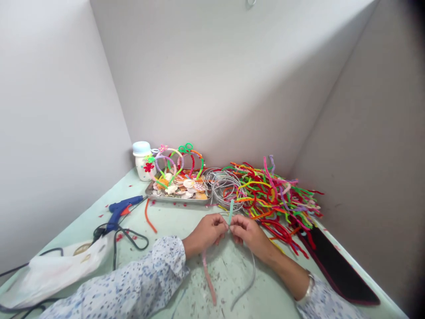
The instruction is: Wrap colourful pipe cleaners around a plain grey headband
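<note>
My left hand point(207, 231) and my right hand point(249, 234) meet at the middle of the table, both pinching a thin metal headband point(247, 283) whose ends curve toward me. A pale green pipe cleaner point(230, 212) sticks up from between the fingertips. A pink pipe cleaner point(209, 279) trails along the left side of the band beneath my left hand. Both hands are closed on the band where the cleaners meet it.
A heap of colourful pipe cleaners point(275, 192) lies behind my right hand, beside bare wire headbands point(221, 184). A metal tray point(179, 198) holds shells and decorated headbands point(174, 161). A white bottle point(142, 161), a blue glue gun point(120, 209), a plastic bag point(56, 270) and a black case point(338, 266) surround me.
</note>
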`<state>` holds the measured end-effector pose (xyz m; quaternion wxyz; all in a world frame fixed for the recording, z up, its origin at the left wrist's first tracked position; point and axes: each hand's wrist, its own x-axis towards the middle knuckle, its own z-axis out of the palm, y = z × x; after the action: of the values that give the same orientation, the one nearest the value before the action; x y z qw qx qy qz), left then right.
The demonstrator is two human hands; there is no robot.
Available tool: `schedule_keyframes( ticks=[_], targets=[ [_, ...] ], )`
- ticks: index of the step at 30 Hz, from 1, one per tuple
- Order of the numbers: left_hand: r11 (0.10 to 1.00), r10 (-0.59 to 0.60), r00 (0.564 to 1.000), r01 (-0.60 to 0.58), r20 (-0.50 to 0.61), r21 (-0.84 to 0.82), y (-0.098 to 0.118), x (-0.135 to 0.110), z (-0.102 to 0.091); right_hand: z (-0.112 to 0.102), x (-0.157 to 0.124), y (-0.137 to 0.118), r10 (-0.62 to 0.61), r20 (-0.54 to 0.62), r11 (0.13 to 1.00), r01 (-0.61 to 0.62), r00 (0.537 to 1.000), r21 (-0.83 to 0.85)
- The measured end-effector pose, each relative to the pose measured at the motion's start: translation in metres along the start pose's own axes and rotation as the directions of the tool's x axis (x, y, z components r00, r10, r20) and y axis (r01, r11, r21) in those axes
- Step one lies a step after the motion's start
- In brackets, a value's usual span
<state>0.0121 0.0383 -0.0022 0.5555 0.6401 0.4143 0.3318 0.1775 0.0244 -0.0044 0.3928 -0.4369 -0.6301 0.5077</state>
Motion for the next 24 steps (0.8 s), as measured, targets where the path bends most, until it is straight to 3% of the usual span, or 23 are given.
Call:
schedule_keyframes(
  ticks=[12, 24],
  targets=[
    [0.997, -0.027, 1.0, 0.027, 0.004, -0.069, -0.0047, -0.0004, 0.0003, 0.0038, -0.0027, -0.0047, 0.023, -0.024, 0.999, -0.023, 0.999, -0.022],
    [0.999, -0.052, 0.999, 0.052, 0.008, -0.012, -0.0079, -0.0013, 0.0004, 0.0033, -0.0017, -0.0015, 0.082, -0.031, 0.996, -0.083, 0.996, -0.031]
  ],
)
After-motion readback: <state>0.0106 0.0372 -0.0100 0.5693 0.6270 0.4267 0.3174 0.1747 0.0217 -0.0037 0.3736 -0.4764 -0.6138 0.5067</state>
